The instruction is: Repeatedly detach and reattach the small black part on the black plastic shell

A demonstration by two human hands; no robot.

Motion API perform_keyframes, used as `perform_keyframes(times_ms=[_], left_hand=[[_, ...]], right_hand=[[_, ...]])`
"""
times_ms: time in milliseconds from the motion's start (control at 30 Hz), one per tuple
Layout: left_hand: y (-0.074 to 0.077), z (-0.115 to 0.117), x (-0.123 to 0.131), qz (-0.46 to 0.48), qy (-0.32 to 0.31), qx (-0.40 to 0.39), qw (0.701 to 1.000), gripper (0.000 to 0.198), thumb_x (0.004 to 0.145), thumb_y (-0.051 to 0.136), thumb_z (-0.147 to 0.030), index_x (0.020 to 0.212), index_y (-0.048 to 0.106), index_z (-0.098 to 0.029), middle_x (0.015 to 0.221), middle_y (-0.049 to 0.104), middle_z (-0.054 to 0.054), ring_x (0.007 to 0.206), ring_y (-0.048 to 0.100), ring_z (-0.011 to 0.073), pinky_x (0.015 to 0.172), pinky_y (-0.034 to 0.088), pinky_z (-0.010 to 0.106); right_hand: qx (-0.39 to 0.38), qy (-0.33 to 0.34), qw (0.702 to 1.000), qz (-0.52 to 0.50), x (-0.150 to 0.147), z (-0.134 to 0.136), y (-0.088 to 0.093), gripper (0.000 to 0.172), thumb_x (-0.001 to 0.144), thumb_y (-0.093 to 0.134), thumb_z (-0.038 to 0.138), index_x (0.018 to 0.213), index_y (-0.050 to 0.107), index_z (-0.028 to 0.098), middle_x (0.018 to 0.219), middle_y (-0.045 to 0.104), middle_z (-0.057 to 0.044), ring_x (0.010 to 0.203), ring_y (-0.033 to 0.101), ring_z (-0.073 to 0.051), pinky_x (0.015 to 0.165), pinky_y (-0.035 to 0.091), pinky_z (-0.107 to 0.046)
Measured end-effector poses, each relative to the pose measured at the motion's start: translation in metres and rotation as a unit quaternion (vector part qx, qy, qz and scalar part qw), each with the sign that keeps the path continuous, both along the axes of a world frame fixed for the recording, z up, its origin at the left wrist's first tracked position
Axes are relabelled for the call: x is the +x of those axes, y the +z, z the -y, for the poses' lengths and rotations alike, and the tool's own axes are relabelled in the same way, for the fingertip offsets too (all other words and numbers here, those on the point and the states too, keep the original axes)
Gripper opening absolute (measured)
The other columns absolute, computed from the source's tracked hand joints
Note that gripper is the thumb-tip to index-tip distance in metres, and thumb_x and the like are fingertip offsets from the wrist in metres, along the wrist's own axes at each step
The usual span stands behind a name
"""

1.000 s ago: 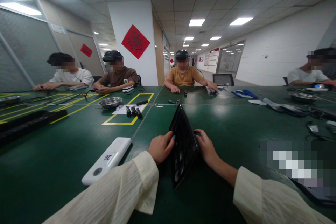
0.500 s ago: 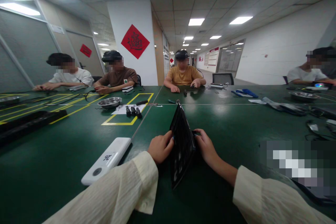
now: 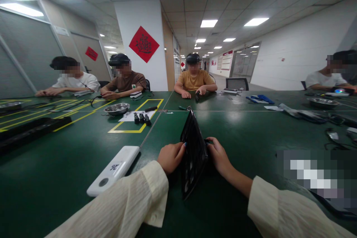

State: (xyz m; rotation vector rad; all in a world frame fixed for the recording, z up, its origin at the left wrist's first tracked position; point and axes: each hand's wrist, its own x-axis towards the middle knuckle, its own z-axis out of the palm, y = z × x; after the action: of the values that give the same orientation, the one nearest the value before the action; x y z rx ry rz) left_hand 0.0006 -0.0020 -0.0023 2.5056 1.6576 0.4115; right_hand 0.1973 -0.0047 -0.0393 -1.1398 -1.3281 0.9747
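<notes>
A thin, glossy black panel (image 3: 193, 156) stands steeply tilted on its edge in front of me, seen nearly edge-on. My left hand (image 3: 170, 158) grips its left side, the thumb against the panel's face and the other fingers curled. On the far right side, my right hand (image 3: 221, 156) has its fingers closed at the panel's edge; part of the fingertips is hidden behind it. Some relief shows on the panel's dark left face, too dim to make out. By my left forearm lies a white power bank (image 3: 114, 171) marked 26.
Several black cylindrical parts (image 3: 142, 119) lie on white paper (image 3: 126, 116) beside a metal bowl (image 3: 117, 109). A long black tray (image 3: 33, 132) is at left. Blue items (image 3: 260, 99), cables and another metal bowl (image 3: 323, 103) are at right. Several people sit around the green table.
My left thumb and fingers have shifted slightly on the panel, which stays almost still. The person opposite has moved a hand onto a black object on the table.
</notes>
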Motion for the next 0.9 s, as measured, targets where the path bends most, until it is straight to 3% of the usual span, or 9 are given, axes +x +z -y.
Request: perform_keyframes(times_ms=[167, 467, 900], left_hand=[[-0.003, 0.000, 0.000, 0.021, 0.010, 0.015, 1.000, 0.034, 0.094, 0.021, -0.039, 0.091, 0.049, -0.022, 0.075, 0.064, 0.003, 0.073, 0.062, 0.0175, 0.064, 0.038, 0.025], [-0.011, -0.003, -0.004, -0.002, 0.011, 0.049, 0.999, 0.035, 0.093, 0.021, -0.039, 0.105, 0.049, -0.021, 0.080, 0.065, 0.005, 0.078, 0.063, 0.0191, 0.067, 0.040, 0.027], [0.002, 0.002, 0.001, -0.008, -0.009, 0.023, 1.000, 0.034, 0.094, 0.021, -0.036, 0.091, 0.052, -0.021, 0.074, 0.064, 0.004, 0.072, 0.062, 0.0183, 0.062, 0.036, 0.025]], right_hand=[[-0.005, 0.006, 1.000, -0.002, 0.000, 0.000, -0.001, 0.027, 0.079, 0.045, 0.037, 0.099, 0.050, 0.019, 0.078, 0.062, -0.002, 0.072, 0.059, -0.020, 0.063, 0.045, -0.031], [-0.003, -0.002, 1.000, -0.008, -0.001, -0.001, 0.000, 0.025, 0.077, 0.046, 0.035, 0.097, 0.051, 0.020, 0.077, 0.064, -0.001, 0.073, 0.061, -0.020, 0.064, 0.045, -0.031], [-0.011, 0.005, 1.000, -0.012, -0.001, -0.001, -0.001, 0.027, 0.077, 0.045, 0.037, 0.097, 0.050, 0.019, 0.077, 0.065, -0.003, 0.073, 0.060, -0.021, 0.063, 0.044, -0.031]])
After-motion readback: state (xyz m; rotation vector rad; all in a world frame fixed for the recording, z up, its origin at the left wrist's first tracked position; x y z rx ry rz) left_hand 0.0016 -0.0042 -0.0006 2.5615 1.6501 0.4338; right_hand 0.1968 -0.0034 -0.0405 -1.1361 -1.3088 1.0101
